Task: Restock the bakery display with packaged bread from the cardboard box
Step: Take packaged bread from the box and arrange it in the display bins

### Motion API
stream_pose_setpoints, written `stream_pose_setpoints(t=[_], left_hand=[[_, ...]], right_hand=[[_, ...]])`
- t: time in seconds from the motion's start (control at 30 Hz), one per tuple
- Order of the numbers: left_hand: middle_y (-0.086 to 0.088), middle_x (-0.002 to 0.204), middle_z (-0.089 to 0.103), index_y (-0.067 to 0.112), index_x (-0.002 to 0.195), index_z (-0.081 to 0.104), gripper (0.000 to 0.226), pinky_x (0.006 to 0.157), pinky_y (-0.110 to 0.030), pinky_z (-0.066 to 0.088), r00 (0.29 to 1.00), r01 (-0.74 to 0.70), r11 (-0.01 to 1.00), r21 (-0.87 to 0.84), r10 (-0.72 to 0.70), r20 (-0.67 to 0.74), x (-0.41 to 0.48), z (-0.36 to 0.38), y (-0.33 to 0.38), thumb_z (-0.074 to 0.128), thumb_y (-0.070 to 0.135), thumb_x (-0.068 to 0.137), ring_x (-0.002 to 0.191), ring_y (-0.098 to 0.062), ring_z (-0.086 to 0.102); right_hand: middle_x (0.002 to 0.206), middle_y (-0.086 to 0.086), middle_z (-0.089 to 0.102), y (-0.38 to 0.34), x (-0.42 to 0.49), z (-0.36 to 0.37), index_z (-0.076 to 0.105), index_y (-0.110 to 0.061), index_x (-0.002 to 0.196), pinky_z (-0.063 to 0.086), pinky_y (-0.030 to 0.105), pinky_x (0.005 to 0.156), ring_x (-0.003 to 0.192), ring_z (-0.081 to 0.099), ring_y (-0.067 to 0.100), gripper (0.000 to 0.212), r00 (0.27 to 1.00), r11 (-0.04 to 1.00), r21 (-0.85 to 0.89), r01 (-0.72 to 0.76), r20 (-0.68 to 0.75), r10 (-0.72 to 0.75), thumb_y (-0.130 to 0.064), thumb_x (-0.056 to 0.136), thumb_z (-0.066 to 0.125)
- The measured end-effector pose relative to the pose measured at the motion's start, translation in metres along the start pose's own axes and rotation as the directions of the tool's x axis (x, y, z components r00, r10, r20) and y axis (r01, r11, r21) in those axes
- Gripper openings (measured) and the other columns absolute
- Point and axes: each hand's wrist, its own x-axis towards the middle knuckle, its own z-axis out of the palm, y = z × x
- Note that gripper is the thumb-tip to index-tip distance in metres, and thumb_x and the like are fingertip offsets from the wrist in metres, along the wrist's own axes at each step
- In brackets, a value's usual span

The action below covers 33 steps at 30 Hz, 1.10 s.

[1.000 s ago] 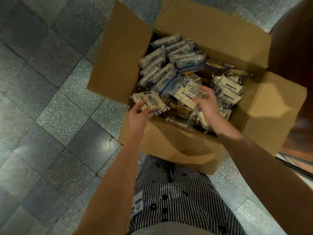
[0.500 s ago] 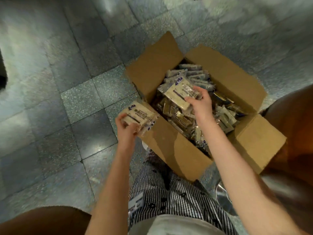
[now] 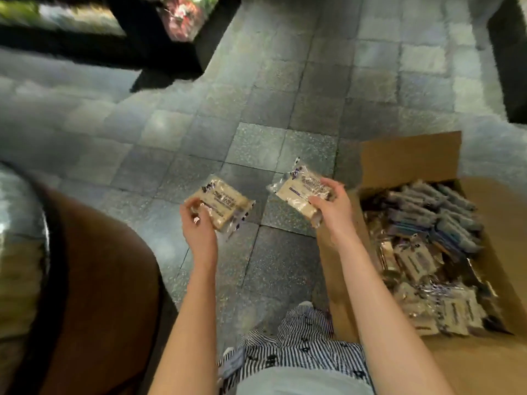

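Observation:
My left hand (image 3: 196, 223) grips one clear-wrapped pack of pale bread (image 3: 225, 206) over the grey tiled floor. A second, similar bread pack (image 3: 299, 192) is held by my right hand (image 3: 333, 206), just left of the cardboard box. The open cardboard box (image 3: 410, 158) stands on the floor at the right, its flaps spread, filled with several more packaged breads (image 3: 427, 252). Both packs are held clear of the box, roughly level with each other.
A round brown surface with a metal rim (image 3: 94, 280) fills the lower left. A dark display stand (image 3: 159, 52) with colourful blurred goods sits at the top left. A dark fixture edge (image 3: 510, 52) shows at the top right. Grey floor tiles lie between.
Both hands have lifted their bread packs out of the box and carried them left over the floor. The view has swung left, so the box now lies at the right.

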Motion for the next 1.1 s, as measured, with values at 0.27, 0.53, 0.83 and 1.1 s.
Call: stream_pose_setpoints(t=[0.27, 0.53, 0.83, 1.1], left_hand=[[-0.001, 0.091, 0.065, 0.027, 0.096, 0.067, 0.023, 0.069, -0.034, 0.044, 0.953, 0.031, 0.997, -0.072, -0.051, -0.298, -0.024, -0.196, -0.036, 0.051, 0.010, 0.096, 0.075, -0.012, 0.057], [-0.005, 0.109, 0.061, 0.055, 0.097, 0.059, 0.032, 0.091, -0.057, 0.053, 0.872, 0.098, 0.992, -0.076, -0.123, -0.473, -0.094, -0.424, -0.076, 0.054, 0.024, 0.090, 0.103, -0.031, 0.063], [-0.005, 0.113, 0.070, 0.038, 0.098, 0.068, 0.022, 0.074, -0.030, 0.054, 0.542, 0.040, 0.971, -0.235, -0.219, -0.811, -0.211, -0.608, -0.119, 0.056, 0.020, 0.100, 0.100, -0.015, 0.066], [-0.014, 0.124, 0.061, 0.031, 0.118, 0.056, 0.026, 0.064, -0.020, 0.053, 0.244, -0.016, 0.946, -0.325, -0.312, -0.918, -0.265, -0.704, -0.154, 0.050, 0.012, 0.101, 0.099, -0.027, 0.063]], right_hand=[[0.096, -0.007, 0.057, 0.011, -0.092, 0.156, 0.056, -0.015, 0.127, 0.046, 0.012, 0.055, 0.073, 0.056, 0.009, 0.046, 0.939, 0.978, -0.173, 0.120, 0.339, -0.056, 0.005, 0.087, 0.064], [0.110, 0.010, 0.061, 0.076, -0.256, 0.294, 0.056, -0.017, 0.125, 0.049, 0.028, 0.066, 0.085, 0.059, 0.023, 0.044, 0.783, 0.941, -0.226, 0.251, 0.619, -0.060, -0.002, 0.085, 0.069], [0.120, -0.003, 0.057, 0.131, -0.429, 0.415, 0.054, -0.020, 0.131, 0.057, 0.041, 0.087, 0.107, 0.061, 0.020, 0.050, 0.482, 0.907, -0.246, 0.341, 0.874, 0.056, -0.009, 0.086, 0.073], [0.122, -0.002, 0.061, 0.172, -0.536, 0.494, 0.055, -0.029, 0.122, 0.059, 0.039, 0.084, 0.100, 0.066, 0.014, 0.043, 0.208, 0.864, -0.260, 0.431, 0.960, 0.185, -0.009, 0.087, 0.072]])
